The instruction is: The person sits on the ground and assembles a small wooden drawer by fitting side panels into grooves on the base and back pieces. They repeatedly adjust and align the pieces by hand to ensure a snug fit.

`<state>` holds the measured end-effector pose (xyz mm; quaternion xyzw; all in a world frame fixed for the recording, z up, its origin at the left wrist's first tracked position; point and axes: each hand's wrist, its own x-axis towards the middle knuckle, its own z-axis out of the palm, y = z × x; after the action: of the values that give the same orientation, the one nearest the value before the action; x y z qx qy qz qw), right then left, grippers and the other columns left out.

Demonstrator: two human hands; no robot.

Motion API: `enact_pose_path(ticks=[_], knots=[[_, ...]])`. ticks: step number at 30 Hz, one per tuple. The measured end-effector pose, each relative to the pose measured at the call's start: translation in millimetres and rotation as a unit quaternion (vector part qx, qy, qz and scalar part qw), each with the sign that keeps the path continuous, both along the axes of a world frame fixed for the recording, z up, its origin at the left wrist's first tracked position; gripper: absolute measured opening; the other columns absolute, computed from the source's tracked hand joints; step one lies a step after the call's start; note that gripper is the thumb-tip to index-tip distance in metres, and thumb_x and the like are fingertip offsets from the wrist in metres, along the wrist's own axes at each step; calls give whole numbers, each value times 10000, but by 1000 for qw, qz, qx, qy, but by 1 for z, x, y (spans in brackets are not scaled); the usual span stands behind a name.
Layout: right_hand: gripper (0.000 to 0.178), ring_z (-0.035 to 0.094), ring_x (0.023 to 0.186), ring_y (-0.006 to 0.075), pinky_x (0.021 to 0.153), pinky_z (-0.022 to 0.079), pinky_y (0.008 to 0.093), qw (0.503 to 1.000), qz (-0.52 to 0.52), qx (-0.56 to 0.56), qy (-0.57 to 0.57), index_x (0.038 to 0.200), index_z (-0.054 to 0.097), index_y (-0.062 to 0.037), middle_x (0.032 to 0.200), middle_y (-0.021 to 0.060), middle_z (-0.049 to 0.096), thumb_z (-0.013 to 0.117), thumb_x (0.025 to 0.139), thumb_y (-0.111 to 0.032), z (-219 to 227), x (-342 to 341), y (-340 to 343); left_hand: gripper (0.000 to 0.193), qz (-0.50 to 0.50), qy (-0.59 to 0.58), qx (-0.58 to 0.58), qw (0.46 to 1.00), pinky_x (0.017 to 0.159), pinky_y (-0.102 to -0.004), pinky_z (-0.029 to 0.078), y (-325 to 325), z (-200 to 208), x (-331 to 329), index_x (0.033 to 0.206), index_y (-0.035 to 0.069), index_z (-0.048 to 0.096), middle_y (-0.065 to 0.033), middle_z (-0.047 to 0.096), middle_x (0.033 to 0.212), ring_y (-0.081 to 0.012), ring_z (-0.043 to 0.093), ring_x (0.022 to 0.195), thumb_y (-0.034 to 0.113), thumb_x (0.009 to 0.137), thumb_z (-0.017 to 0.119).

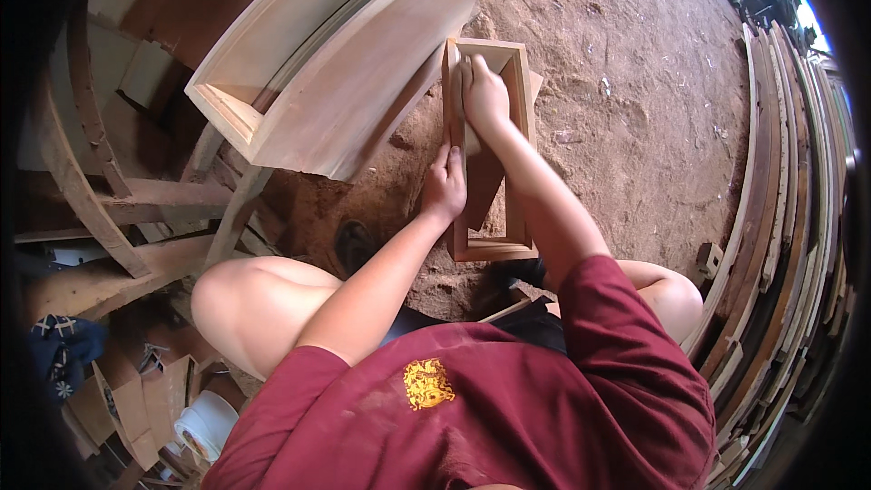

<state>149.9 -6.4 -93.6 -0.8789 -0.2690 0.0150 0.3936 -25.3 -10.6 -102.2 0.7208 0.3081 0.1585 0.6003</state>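
Observation:
A long, narrow wooden box frame [495, 254] of pale wood stands between my knees, its ends pointing toward and away from me. Wrapped against the outside of its left wall is my left hand [445, 183], holding the frame. My right hand [485, 95] reaches inside near the far end, fingers curled and pressed against the inner face of that same wall. Whatever those fingers may hold is hidden, though a small pale patch shows by the fingertips. Through the frame's opening a brown board and some ground are visible.
A larger wooden drawer-like box [363, 82] leans at the upper left, close to the frame. Beside it are wooden supports [91, 191]. Long stacked planks [771, 191] line the right. A white roll-shaped object [207, 422] sits lower left. Sawdust-coloured ground [635, 127] lies beyond.

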Motion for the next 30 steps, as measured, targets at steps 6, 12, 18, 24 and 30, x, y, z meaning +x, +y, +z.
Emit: enact_pose_path(ticks=[6, 12, 18, 24, 30], knots=[[299, 620, 897, 506, 765, 477, 585, 1000, -7, -27, 12, 1041, 517, -69, 895, 301, 656, 452, 1038, -361, -1, 17, 14, 500, 3, 39, 2, 999, 1013, -409, 458, 0, 17, 0, 1463, 26, 438, -289, 595, 1300, -414, 567, 1232, 328, 1072, 362], [271, 623, 791, 508, 679, 478, 582, 998, 22, -49, 39, 993, 449, -35, 802, 297, 635, 459, 1039, -301, 1, -74, -50, 496, 20, -58, -41, 997, 1062, -376, 423, 0, -24, 2, 1491, 32, 412, -253, 567, 1376, -341, 542, 1296, 303, 1080, 348], [218, 632, 805, 515, 678, 474, 591, 985, 48, -121, 117, 1054, 416, -42, 832, 298, 649, 465, 1006, -248, 19, -132, -103, 514, 14, -46, -119, 992, 1061, -358, 421, -1, -7, 0, 1496, 14, 395, -240, 575, 1373, -297, 560, 1271, 315, 1084, 337], [212, 633, 815, 507, 685, 479, 589, 992, 48, -103, 60, 1059, 429, -43, 818, 295, 646, 479, 1007, -242, 15, -106, -76, 503, 38, -54, -65, 996, 1032, -382, 445, 1, -9, 0, 1461, 14, 447, -269, 609, 1304, -348, 597, 1213, 324, 1077, 348], [190, 636, 883, 497, 773, 484, 581, 997, 34, -69, -15, 1056, 453, -19, 904, 303, 658, 442, 1008, -202, 4, 7, 11, 492, -3, -27, -25, 999, 978, -415, 462, 8, -23, 1, 1416, 5, 486, -275, 631, 1231, -410, 604, 1159, 332, 1070, 360]])
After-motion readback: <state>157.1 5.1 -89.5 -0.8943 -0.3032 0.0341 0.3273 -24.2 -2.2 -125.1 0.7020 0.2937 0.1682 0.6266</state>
